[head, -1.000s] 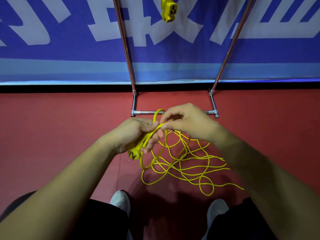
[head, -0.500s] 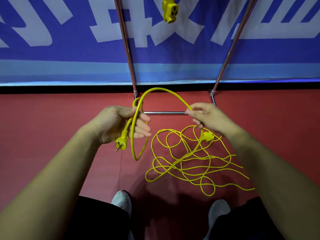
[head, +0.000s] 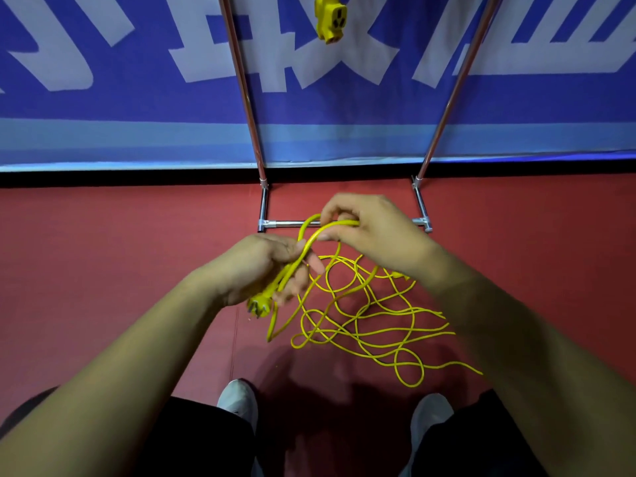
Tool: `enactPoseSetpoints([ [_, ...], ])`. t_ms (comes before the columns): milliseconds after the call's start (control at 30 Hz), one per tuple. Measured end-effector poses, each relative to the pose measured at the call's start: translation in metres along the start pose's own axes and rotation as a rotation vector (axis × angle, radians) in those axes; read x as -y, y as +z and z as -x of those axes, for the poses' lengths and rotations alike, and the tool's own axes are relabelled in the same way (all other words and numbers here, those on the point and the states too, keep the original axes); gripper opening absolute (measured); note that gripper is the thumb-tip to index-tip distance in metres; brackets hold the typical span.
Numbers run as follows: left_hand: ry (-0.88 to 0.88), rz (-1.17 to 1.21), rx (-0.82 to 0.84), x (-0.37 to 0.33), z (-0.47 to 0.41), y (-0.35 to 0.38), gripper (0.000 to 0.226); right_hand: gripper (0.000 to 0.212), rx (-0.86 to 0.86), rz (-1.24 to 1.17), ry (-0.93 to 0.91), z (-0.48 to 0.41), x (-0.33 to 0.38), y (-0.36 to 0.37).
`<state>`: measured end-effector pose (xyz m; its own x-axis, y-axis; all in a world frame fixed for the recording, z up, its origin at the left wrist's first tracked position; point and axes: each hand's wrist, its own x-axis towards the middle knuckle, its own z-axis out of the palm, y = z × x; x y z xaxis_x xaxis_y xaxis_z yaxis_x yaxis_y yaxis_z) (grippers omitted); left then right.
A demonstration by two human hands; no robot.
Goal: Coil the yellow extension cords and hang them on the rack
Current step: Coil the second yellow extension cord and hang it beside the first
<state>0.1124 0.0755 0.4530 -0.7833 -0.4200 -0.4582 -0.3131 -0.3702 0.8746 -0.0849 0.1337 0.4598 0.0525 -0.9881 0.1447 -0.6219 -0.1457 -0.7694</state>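
A yellow extension cord (head: 375, 325) lies in a loose tangle on the red floor in front of me. My left hand (head: 265, 266) grips its plug end (head: 260, 306) together with a couple of gathered loops. My right hand (head: 371, 228) pinches a stretch of the cord and holds it right beside the left hand's fingers. The metal rack (head: 241, 80) stands just beyond my hands, its two poles rising to the top. A yellow socket block (head: 331, 17) of another cord hangs from above between the poles.
A blue banner wall (head: 103, 98) with white characters stands behind the rack. The rack's floor bar (head: 285, 223) runs across just past my hands. My two shoes (head: 237, 401) are at the bottom, close to the tangle.
My right hand has swung left from an arm's width apart and brought a length of cord to the left hand. The wide arc of cord between them has closed into a loop.
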Motion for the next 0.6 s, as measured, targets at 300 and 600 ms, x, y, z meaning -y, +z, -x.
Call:
enactPoseSetpoints([
  [300, 0.06, 0.16, 0.032, -0.007, 0.001, -0.004, 0.027, 0.014, 0.125, 0.033, 0.208, 0.008, -0.054, -0.015],
  [600, -0.055, -0.014, 0.023, 0.002, 0.005, -0.009, 0.039, 0.017, -0.019, -0.154, 0.156, 0.007, -0.035, -0.023],
])
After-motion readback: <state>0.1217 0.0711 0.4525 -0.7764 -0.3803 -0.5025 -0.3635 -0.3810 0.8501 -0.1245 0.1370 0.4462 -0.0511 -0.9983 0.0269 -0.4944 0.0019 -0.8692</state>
